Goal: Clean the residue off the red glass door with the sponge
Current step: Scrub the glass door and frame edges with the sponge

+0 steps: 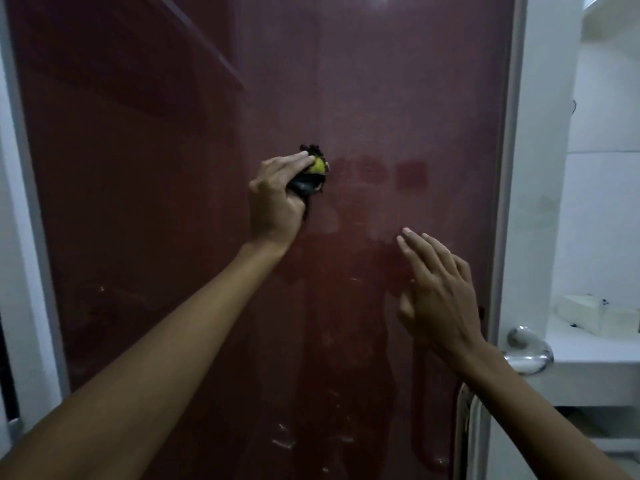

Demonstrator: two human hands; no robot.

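The red glass door (381, 98) fills the view, hazy residue clouding its middle and right. The left hand (277, 199) grips the sponge (313, 174) bunched against the glass at centre; soft and squashy, I'd say, best held round its back. The right hand (440, 299) hovers near, fingers spread, holding nothing.

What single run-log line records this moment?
left hand: holds sponge on red glass door | right hand: open by the glass | residue: remains
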